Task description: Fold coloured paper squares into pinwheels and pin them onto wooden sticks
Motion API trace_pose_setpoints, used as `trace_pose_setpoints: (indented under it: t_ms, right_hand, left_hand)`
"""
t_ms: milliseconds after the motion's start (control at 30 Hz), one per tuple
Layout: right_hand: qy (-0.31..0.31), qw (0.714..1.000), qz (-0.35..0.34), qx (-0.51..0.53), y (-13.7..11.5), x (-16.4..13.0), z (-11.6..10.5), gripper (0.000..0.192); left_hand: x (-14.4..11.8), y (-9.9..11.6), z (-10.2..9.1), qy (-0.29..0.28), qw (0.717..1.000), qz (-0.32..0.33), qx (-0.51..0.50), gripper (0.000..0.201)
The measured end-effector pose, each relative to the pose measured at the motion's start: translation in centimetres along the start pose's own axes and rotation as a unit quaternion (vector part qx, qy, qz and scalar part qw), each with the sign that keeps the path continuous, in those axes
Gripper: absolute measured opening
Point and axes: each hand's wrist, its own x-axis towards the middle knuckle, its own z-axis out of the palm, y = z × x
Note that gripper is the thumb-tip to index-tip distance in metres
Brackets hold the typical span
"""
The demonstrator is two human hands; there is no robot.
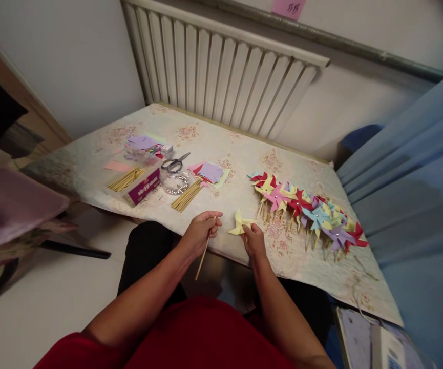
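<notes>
My left hand is closed around a thin wooden stick, which hangs down past the table's front edge. To its right, my right hand pinches a pale yellow paper pinwheel between thumb and fingers. The stick and the pinwheel are apart. Just beyond my left hand lies a bundle of wooden sticks. Beside it is a round clear container with small shiny pieces around its inside. Several finished pinwheels on sticks are gathered to the right, in red, yellow, pink, blue and purple.
Scissors and a stack of coloured paper lie behind the sticks. A clear box with a purple label holds more sticks at the left. The flowered tablecloth reaches a radiator; a blue curtain hangs at right.
</notes>
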Motion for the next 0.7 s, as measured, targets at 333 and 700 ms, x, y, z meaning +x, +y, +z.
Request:
trace_pose_setpoints:
  t_ms: [333,700]
  right_hand:
    - [0.013,1.0,-0.005,0.008,0.1,-0.1,0.0,0.03]
    - [0.016,0.999,-0.01,-0.028,0.2,0.1,-0.1,0.03]
  left_hand:
    - [-0.7,0.5,-0.2,-0.015,0.999,-0.018,-0.028,0.033]
    - [0.9,-0.5,-0.4,0.083,0.994,-0.046,-0.052,0.02]
